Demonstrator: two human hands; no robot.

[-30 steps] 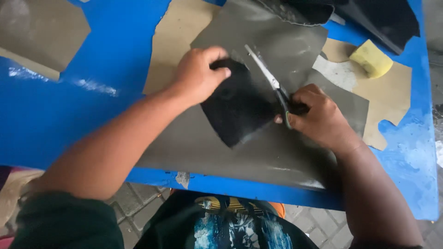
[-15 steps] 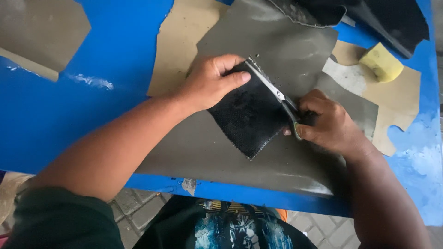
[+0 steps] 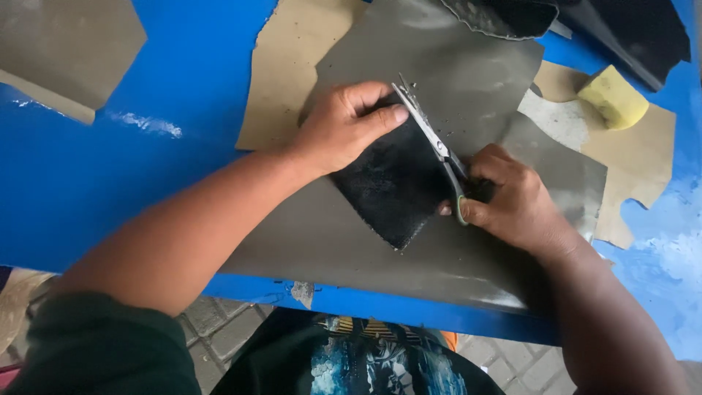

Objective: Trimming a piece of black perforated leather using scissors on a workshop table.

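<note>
A black textured leather piece [image 3: 395, 186] lies on a large grey leather sheet [image 3: 453, 80] spread over the blue table [image 3: 146, 168]. My left hand [image 3: 344, 124] presses flat on the black piece's upper left corner, thumb along its top edge. My right hand [image 3: 512, 197] grips the handles of metal scissors [image 3: 431, 139]. The blades point up and left along the black piece's right edge, their tips close to my left thumb.
A tan sheet [image 3: 285, 80] lies under the grey one at the left. Another grey-tan piece [image 3: 58, 51] sits at the far left. A yellow sponge [image 3: 613, 96] rests on tan scraps [image 3: 643, 161] at the right. Dark leather pieces [image 3: 636, 33] lie at the back right.
The scissors have advanced up along the black piece's right edge. My left hand shifted to pin the upper corner.
</note>
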